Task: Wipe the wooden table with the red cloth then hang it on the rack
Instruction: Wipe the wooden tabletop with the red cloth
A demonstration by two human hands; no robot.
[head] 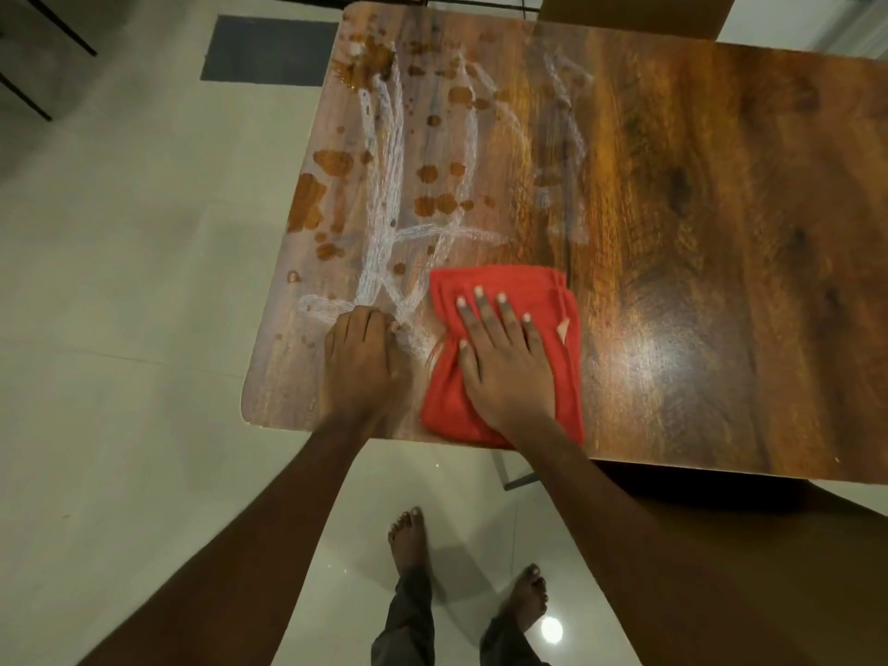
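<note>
The red cloth (552,377) lies folded on the wooden table (696,209) near its front edge. My right hand (499,358) presses flat on top of the cloth, fingers spread. My left hand (363,362) rests on the bare tabletop just left of the cloth, fingers curled under, holding nothing. White chalky streaks (384,209) and brown wet spots (432,204) cover the left part of the table. No rack is recognisable in view.
A pale tiled floor (120,329) surrounds the table. A grey mat (269,48) lies at the far left of the table. Black metal legs (48,55) stand at the top left. My bare feet (408,545) are below the table's front edge.
</note>
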